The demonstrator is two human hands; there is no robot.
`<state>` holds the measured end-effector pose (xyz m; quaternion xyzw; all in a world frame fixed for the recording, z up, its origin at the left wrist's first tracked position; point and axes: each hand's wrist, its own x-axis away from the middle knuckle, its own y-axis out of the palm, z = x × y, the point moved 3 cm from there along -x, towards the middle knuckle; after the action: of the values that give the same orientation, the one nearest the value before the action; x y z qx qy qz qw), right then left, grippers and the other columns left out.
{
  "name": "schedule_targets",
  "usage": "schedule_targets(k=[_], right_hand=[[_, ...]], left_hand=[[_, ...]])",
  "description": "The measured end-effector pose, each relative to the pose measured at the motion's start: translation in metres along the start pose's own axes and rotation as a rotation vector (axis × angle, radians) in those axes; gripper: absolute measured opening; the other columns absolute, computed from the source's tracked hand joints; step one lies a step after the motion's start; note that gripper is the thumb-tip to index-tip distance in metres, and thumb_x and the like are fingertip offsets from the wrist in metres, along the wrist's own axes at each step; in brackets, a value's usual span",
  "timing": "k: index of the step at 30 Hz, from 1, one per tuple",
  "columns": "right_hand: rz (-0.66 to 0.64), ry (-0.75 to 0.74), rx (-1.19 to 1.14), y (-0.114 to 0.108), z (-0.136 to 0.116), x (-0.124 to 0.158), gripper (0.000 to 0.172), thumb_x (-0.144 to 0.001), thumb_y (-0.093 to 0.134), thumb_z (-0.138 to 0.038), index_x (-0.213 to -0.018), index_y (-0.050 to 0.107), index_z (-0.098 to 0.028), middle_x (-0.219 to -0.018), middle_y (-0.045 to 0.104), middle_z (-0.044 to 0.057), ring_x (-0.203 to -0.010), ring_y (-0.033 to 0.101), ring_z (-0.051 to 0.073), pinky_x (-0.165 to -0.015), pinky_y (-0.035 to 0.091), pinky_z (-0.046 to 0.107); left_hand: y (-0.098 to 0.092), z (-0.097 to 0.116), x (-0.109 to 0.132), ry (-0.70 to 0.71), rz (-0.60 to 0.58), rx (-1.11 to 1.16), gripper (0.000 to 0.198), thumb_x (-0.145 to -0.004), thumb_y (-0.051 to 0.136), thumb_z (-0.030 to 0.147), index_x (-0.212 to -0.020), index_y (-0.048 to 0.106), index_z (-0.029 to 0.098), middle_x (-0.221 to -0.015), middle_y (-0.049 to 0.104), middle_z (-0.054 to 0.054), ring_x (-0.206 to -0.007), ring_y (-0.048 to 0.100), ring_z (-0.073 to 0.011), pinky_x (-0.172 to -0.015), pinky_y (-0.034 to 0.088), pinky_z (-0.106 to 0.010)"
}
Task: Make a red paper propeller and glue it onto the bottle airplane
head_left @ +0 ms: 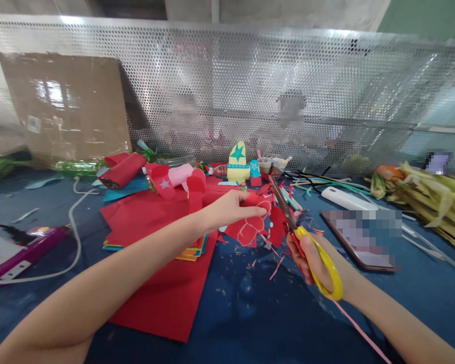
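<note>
My left hand [233, 208] is closed on a piece of red paper [246, 233] that carries pale drawn petal outlines. In my right hand [316, 260] is a pair of scissors [288, 210] with yellow-and-red handles, its blades pointing up and away from me. The blades are just right of the red paper, and a gap shows between them and the drawn outline. Beneath my left forearm lies a stack of red paper sheets [167, 298] with other colours at its edges. Paper scraps [276, 268] are scattered on the blue table between my hands.
Red paper rolls [123, 170] and a yellow-and-teal paper piece with a star [237, 156] stand at the back. Right are a phone [352, 242], a white glue gun [345, 198] and dried husks [436, 197]. A purple power strip [34, 250] and cardboard [68, 106] are left.
</note>
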<state>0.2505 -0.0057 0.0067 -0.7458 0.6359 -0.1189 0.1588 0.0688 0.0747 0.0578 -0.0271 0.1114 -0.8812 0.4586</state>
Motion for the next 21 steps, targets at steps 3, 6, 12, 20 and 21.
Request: schedule_targets(k=[3,6,12,20,21], right_hand=[[0.035,0.038,-0.143,0.003,0.003,-0.005,0.062,-0.068,0.037,-0.084,-0.068,0.041,-0.022,-0.050,0.034,-0.008,-0.038,0.033,0.008,-0.033,0.038,0.022],[0.058,0.040,-0.194,0.005,0.002,-0.008,0.060,-0.067,0.040,-0.082,-0.070,0.041,-0.023,-0.051,0.032,-0.009,-0.040,0.034,0.008,-0.036,0.044,0.024],[0.072,0.088,-0.211,0.002,-0.010,-0.011,0.042,-0.058,0.076,-0.049,-0.070,0.047,-0.020,-0.049,0.034,-0.011,-0.033,0.035,0.005,-0.030,0.037,0.020],[0.194,0.071,-0.307,-0.005,-0.004,-0.015,0.038,-0.059,0.071,-0.047,-0.074,0.049,-0.020,-0.047,0.036,-0.013,-0.027,0.034,0.004,-0.029,0.028,0.018],[0.208,0.067,-0.310,-0.006,-0.003,-0.016,0.037,-0.059,0.071,-0.045,-0.074,0.049,-0.019,-0.046,0.037,-0.013,-0.027,0.035,0.004,-0.029,0.028,0.018]], left_hand=[[0.003,-0.005,-0.001,-0.015,0.005,0.052,0.017,-0.073,0.070,0.031,-0.082,0.069,0.017,-0.079,0.068,-0.001,-0.070,0.061,-0.0115,-0.064,0.044,-0.022],[0.005,-0.005,0.001,-0.030,0.031,0.079,0.020,-0.072,0.070,0.035,-0.081,0.066,0.018,-0.065,0.060,0.003,-0.049,0.048,-0.0062,-0.045,0.032,-0.018],[0.009,-0.002,0.000,0.016,0.096,0.122,0.013,-0.070,0.067,0.025,-0.078,0.061,0.018,-0.068,0.060,0.004,-0.050,0.046,-0.0052,-0.048,0.034,-0.018],[0.001,-0.008,-0.005,0.010,-0.026,0.034,0.009,-0.064,0.065,0.018,-0.072,0.061,0.018,-0.071,0.062,0.002,-0.070,0.057,-0.0111,-0.065,0.042,-0.021],[0.002,-0.008,-0.005,-0.010,-0.079,0.014,0.013,-0.063,0.066,0.018,-0.075,0.063,0.018,-0.071,0.063,0.002,-0.070,0.057,-0.0117,-0.065,0.042,-0.022]])
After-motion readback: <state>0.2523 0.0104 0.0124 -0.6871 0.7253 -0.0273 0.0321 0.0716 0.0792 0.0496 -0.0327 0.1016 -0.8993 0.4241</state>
